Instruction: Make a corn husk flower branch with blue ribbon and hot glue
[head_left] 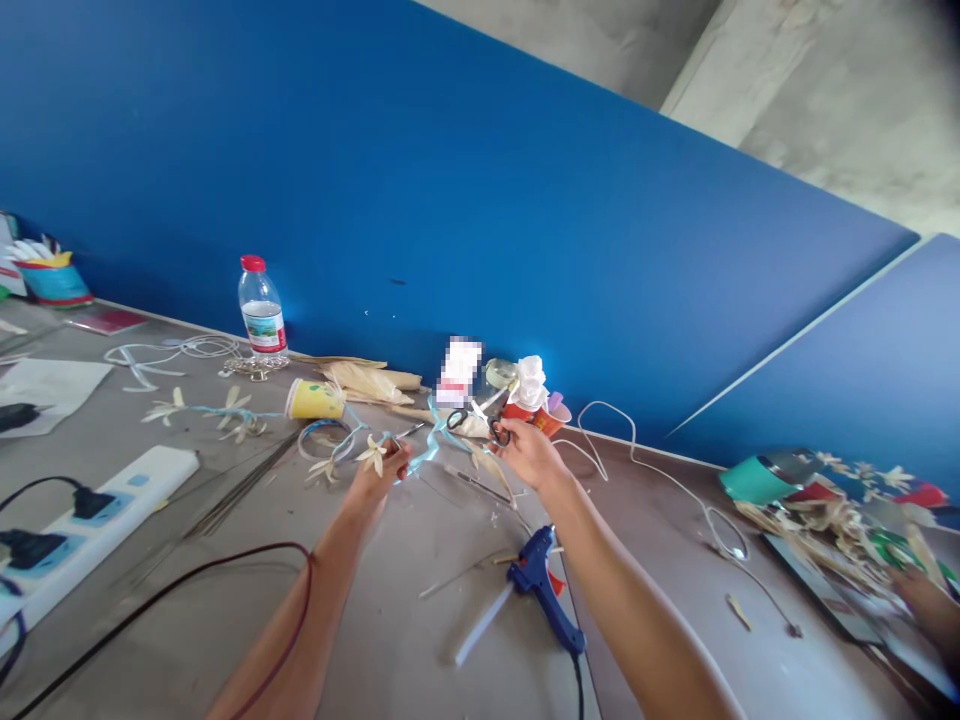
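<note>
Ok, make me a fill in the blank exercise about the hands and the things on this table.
The right hand holds a pair of ____ with black handles.
The left hand pinches a small pale ____ tied on a ribbon.
The glue gun lying on the table between the forearms is ____.
The water bottle has a ____ cap.
Missing words: scissors, flower, blue, red.

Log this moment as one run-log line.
left hand: grips straw flower on pale blue ribbon | right hand: holds scissors | table: blue glue gun lying by right forearm
</note>
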